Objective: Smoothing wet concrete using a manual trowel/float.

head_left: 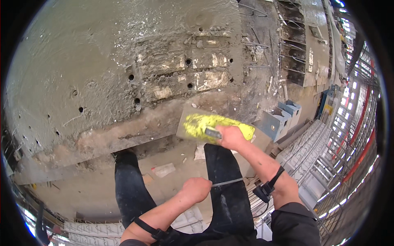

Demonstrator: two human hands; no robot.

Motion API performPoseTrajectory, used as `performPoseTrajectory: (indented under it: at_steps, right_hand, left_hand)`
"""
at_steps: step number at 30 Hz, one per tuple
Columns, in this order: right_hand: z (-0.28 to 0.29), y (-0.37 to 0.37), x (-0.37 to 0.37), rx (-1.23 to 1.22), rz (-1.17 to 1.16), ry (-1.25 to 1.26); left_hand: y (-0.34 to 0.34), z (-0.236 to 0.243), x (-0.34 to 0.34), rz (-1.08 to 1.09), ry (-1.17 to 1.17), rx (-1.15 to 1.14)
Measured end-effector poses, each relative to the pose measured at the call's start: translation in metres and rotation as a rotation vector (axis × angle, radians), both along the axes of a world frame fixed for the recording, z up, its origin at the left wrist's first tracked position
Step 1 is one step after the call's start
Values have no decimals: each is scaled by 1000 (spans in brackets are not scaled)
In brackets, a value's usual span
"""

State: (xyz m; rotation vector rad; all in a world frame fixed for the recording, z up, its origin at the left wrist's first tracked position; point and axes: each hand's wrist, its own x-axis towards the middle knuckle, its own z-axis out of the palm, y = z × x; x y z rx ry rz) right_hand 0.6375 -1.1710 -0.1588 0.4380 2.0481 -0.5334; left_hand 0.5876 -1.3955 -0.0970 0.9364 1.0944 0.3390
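Observation:
My right hand (232, 137) is wrapped round the grey handle of a yellow float (196, 124). Grey cement smears its flat blade, which hangs above the near edge of a wet concrete slab (82, 53). Closed in a fist, my left hand (197, 189) grips a thin grey metal rod (228, 183) that points right, across my right thigh. Part of the rod is hidden inside the fist. Beyond the float, the slab has several dark round holes and a rough patch with pale blocks (211, 80) showing through the cement.
A ledge (111, 141) runs along the slab's near side, in front of my legs. Bent bars (256, 44) stick out at the slab's right side. Farther right stand blue-grey metal brackets (274, 124) and stacked wire trusses (305, 143). A pale scrap (164, 169) lies between my legs.

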Motion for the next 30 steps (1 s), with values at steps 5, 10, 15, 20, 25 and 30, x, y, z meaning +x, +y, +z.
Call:
performPoseTrajectory:
  at_steps: [5,10,15,20,25,30]
  right_hand:
    - [-11,8,-11,-11,-111,97]
    - [25,82,63,352,-546,9]
    - [-2,53,-54,137,-563,298]
    - [-39,24,-32,113,-360,186]
    - [-5,33,-11,201,-387,186]
    - [-29,54,-105,60,-1370,471]
  left_hand:
    - [3,3,-7,-32,-20,8]
    - [6,4,-19,37,6,5]
    - [1,-9,-14,21,18,-18]
    - [6,-8,-28,73,45,-23]
    - [1,0,-36,90,-29,-5]
    - [-1,1,-51,128,-38,-5]
